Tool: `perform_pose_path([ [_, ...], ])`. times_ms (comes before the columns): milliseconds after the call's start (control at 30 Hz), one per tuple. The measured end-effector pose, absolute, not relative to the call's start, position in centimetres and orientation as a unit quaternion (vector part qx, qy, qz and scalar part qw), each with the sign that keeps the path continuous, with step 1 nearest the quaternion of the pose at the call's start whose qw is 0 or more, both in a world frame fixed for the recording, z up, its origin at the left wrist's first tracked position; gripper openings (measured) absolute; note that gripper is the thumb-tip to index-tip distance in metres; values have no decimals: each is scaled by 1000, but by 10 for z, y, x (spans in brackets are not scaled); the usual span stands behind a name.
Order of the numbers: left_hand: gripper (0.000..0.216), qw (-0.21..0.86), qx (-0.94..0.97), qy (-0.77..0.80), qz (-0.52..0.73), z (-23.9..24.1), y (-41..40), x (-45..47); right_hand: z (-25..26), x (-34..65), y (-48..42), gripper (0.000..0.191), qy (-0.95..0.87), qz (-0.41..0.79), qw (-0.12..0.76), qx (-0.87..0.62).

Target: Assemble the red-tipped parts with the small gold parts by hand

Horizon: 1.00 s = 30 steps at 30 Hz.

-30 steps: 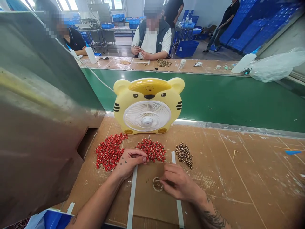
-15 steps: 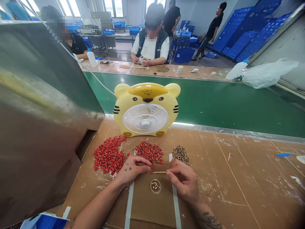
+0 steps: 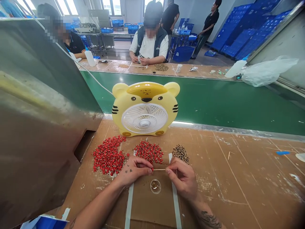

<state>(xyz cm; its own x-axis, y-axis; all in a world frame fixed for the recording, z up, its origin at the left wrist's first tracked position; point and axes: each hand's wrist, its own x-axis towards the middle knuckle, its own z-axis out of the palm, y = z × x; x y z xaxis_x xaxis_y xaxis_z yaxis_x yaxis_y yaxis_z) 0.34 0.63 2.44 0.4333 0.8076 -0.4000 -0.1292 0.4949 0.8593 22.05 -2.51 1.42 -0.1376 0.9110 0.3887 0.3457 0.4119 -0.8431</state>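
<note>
While the left hand (image 3: 137,170) pinches a tiny red piece (image 3: 152,170) with its thumb and finger, the right hand (image 3: 182,175) holds one end of a thin stick (image 3: 159,170). The step here seems to be working on the piece with the stick's tip. I think it calls for still hands and a light touch, as the piece is so small.

The red piece sits right at the left hand's tips, over the far part of a brown card (image 3: 152,208). The stick points across to it, but I can't tell if they touch.

A clear dish (image 3: 155,193) stands on the card, closer to its far edge than its near one. No hand touches it. Past the card's far edge is a red pile (image 3: 149,152), with a bigger red heap (image 3: 107,157) to the left and a black and gold pile (image 3: 180,152) to the right. A yellow fan (image 3: 144,119) stands at the far edge of the table (image 3: 226,178).
</note>
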Motion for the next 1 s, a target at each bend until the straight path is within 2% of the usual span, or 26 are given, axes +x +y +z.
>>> perform_pose_path([
  [200, 16, 754, 385, 427, 318, 22, 8, 2, 20, 229, -22, 20, -698, 348, 452, -432],
  [400, 17, 759, 375, 418, 328, 17, 8, 0, 30, 228, -20, 17, -809, 379, 258, -368],
  [467, 17, 756, 379, 418, 332, 16, 9, -1, 30, 228, -19, 16, -825, 362, 228, -370],
  [633, 17, 743, 392, 427, 335, 17, 11, -3, 29, 251, -8, 20, -768, 217, 298, -523],
  [733, 17, 740, 398, 427, 335, 18, 11, -4, 25, 267, -1, 15, -745, 128, 287, -588],
  [1000, 17, 739, 402, 422, 338, 19, 11, -4, 3, 270, 4, 12, -748, 107, 242, -609],
])
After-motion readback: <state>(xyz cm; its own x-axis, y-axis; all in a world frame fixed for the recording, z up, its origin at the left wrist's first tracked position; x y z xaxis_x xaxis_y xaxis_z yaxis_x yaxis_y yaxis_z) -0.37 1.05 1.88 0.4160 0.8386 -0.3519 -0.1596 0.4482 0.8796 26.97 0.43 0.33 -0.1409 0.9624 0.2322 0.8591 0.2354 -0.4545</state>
